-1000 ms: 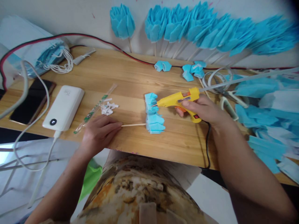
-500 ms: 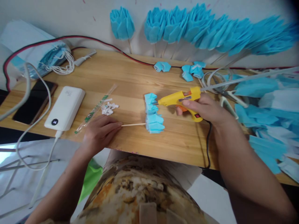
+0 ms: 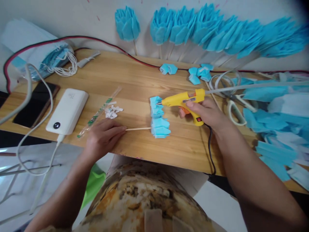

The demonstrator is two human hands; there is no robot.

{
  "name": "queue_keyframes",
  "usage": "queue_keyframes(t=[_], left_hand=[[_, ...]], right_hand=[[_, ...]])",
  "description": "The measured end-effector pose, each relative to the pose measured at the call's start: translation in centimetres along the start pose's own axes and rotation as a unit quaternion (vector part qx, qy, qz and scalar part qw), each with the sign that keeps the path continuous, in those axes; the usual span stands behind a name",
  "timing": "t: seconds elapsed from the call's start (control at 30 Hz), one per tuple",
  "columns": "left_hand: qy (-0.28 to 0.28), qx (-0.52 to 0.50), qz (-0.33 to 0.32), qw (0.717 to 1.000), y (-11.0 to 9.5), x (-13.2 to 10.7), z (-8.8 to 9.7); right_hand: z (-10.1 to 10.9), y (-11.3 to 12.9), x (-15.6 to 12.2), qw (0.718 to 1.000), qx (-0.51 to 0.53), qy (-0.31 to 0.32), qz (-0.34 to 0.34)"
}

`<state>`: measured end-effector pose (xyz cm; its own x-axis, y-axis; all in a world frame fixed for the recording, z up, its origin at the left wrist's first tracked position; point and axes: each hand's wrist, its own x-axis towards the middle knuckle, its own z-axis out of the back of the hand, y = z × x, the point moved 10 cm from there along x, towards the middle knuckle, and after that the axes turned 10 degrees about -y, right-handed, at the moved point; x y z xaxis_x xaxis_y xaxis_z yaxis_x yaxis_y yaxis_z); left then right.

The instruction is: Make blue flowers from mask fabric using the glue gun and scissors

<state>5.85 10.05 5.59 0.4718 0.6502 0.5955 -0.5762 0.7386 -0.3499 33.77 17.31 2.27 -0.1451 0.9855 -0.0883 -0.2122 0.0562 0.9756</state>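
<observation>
In my right hand [image 3: 205, 111] is a yellow hot glue gun [image 3: 180, 100], a long glue stick [image 3: 243, 87] running out of its back. Its metal nozzle is at the upper folded blue petal piece [image 3: 156, 106]; whether it touches I cannot tell. My left hand [image 3: 106, 133] pinches the end of a thin wooden stick [image 3: 138, 129], low over the table's front part. At the stick's other end sits a partly built blue flower [image 3: 160, 128], lying on its side just below the petal piece.
Finished blue flowers [image 3: 184, 25] lean along the wall. White paper scraps [image 3: 113, 112], a clear wrapper [image 3: 96, 116], a white power bank [image 3: 67, 111] and a phone [image 3: 36, 104] lie left. Scissors [image 3: 238, 111] and blue sheets [image 3: 270, 120] lie right. The gun's black cord [image 3: 210, 154] hangs over the front edge.
My right hand and the glue gun have shifted slightly left, bringing the nozzle further over the upper petal piece. The left hand and the stick have stayed in place.
</observation>
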Motion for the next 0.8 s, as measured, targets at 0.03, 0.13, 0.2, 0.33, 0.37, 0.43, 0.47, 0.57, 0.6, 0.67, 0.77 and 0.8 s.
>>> queue_keyframes(t=[0.03, 0.13, 0.2, 0.33, 0.37, 0.43, 0.47, 0.57, 0.6, 0.67, 0.77, 0.8], left_hand=[[0.000, 0.002, 0.002, 1.000, 0.05, -0.01, 0.00], [-0.002, 0.004, 0.003, 1.000, 0.08, 0.00, 0.08], [-0.003, 0.006, 0.001, 1.000, 0.05, 0.02, 0.14], [-0.002, 0.013, -0.002, 1.000, 0.04, 0.06, 0.13], [-0.001, 0.013, -0.001, 1.000, 0.03, 0.08, 0.12], [-0.001, 0.009, -0.002, 1.000, -0.02, 0.12, 0.12], [-0.002, 0.007, -0.001, 1.000, -0.04, 0.15, 0.13], [-0.002, 0.006, -0.004, 1.000, -0.13, 0.18, 0.16], [-0.002, 0.007, -0.005, 1.000, -0.14, 0.18, 0.16], [-0.002, 0.011, -0.004, 1.000, -0.13, 0.16, 0.17], [-0.001, 0.012, -0.005, 1.000, -0.14, 0.13, 0.15], [-0.001, 0.012, -0.005, 1.000, -0.16, 0.13, 0.15]], right_hand=[[-0.08, 0.03, -0.01, 1.000, -0.004, 0.003, 0.003], [-0.04, 0.09, -0.01, 1.000, -0.007, 0.003, 0.013], [0.10, 0.05, 0.01, 1.000, -0.013, -0.002, 0.015], [0.10, 0.11, 0.04, 1.000, -0.017, -0.005, 0.017], [0.07, 0.16, 0.05, 1.000, -0.017, -0.005, 0.018], [0.05, 0.16, 0.08, 1.000, -0.020, -0.005, 0.018], [0.06, 0.10, 0.09, 1.000, -0.023, -0.005, 0.017], [0.11, -0.09, 0.10, 0.999, -0.030, -0.005, 0.015], [0.13, -0.13, 0.10, 0.999, -0.030, -0.004, 0.015], [0.14, -0.17, 0.07, 0.999, -0.030, -0.005, 0.014], [0.14, -0.21, 0.03, 0.999, -0.035, -0.011, 0.005], [0.09, -0.16, 0.01, 0.999, -0.036, -0.011, 0.003]])
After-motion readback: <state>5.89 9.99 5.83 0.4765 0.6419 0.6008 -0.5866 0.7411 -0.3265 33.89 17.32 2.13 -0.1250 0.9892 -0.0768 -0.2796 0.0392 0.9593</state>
